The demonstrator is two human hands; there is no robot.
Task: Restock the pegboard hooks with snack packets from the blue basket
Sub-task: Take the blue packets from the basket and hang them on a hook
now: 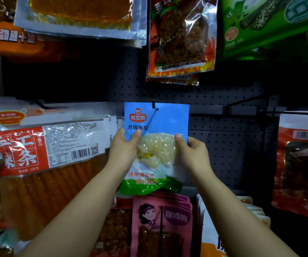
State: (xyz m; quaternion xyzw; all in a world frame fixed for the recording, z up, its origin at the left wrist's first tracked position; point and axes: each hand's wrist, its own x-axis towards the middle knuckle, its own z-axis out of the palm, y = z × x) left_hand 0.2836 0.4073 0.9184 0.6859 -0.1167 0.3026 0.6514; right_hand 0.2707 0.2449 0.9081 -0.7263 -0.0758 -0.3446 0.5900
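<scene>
The dark grey perforated metal pegboard (223,145) fills the background and carries rows of hanging goods: a large orange-and-red plastic packet of strip snacks (38,164) to the left, a flame-printed clear packet (181,43) above, and a pink packet with a cartoon face (160,225) below. At the centre, the blue-and-green plastic snack packet with a clear window of pale pieces (156,145) is held flat against the board, its top edge level with the thin black wire hook (154,110), whose tip appears to pass through the packet's hang hole. The left hand (121,151) grasps the packet's left edge with the thumb on the front face; the right hand (194,154) grasps the right edge likewise. The blue basket is not in view. To complete the step well, keep the packet level with both hands, slide it straight back along the hook until it is seated, and confirm the hole is fully threaded before releasing, so the film does not tear.
</scene>
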